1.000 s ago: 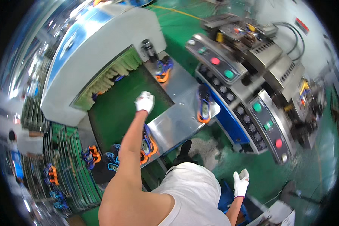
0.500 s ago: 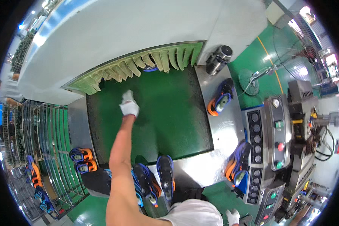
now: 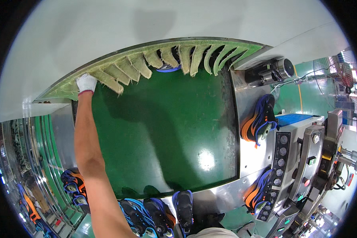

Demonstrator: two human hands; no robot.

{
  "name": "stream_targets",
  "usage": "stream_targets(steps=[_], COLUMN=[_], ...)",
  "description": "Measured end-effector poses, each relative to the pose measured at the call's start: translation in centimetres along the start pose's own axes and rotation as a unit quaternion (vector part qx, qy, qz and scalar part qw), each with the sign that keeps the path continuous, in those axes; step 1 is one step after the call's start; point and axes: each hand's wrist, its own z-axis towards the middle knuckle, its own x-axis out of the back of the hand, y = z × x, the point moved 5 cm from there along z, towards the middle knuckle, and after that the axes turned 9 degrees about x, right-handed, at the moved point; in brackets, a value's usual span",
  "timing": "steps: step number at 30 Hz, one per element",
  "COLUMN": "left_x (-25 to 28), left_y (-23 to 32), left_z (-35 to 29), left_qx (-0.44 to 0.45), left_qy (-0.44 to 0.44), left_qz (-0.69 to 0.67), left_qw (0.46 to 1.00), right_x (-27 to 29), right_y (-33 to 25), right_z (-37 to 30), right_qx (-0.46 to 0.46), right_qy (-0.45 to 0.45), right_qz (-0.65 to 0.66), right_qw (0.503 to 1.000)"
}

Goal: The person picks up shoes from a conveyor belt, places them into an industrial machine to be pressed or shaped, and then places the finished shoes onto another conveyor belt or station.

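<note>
My left hand (image 3: 86, 83), in a white knitted glove with a red cuff, touches the left part of a frayed green strip curtain (image 3: 117, 73). Its fingers are hidden among the strips, so I cannot see whether they are closed. The curtain hangs across a wide opening in a pale machine housing (image 3: 146, 22). Below it spreads a green conveyor belt (image 3: 166, 131). Part of a dark shoe with a blue sole edge (image 3: 168, 69) shows under the strips near the middle. My right hand is out of view.
Black shoes with blue edging (image 3: 183, 208) line the belt's near metal edge. Orange-and-blue shoes (image 3: 260, 121) stand on the right ledge, beside a control box (image 3: 281, 154). A dark metal cylinder (image 3: 269, 72) lies at the upper right. More shoes (image 3: 74, 184) sit left, by a wire rack (image 3: 47, 150).
My left hand has moved left and away from me, from over the belt to the strip curtain. The view has shifted closer to the machine. My right hand has gone out of view.
</note>
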Motion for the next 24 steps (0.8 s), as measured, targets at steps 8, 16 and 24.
stream_targets(steps=[8, 16, 24], left_x=[8.3, 22.0, 39.8], left_y=[5.8, 20.8, 35.9], left_z=[-25.7, -54.0, -78.4], left_qx=[-0.029, -0.409, -0.638], left_qy=[0.217, 0.001, -0.097], left_qz=[-0.395, -0.362, -0.492], left_qw=[0.892, 0.838, 0.584], right_x=[-1.8, -3.4, 6.1], right_y=[-15.5, -37.4, -25.1], right_z=[2.1, -11.0, -8.7], right_qx=[0.263, 0.645, 0.541], right_qy=[0.079, 0.163, 0.200], right_qz=[-0.056, -0.126, 0.034], right_qw=[0.960, 0.736, 0.816])
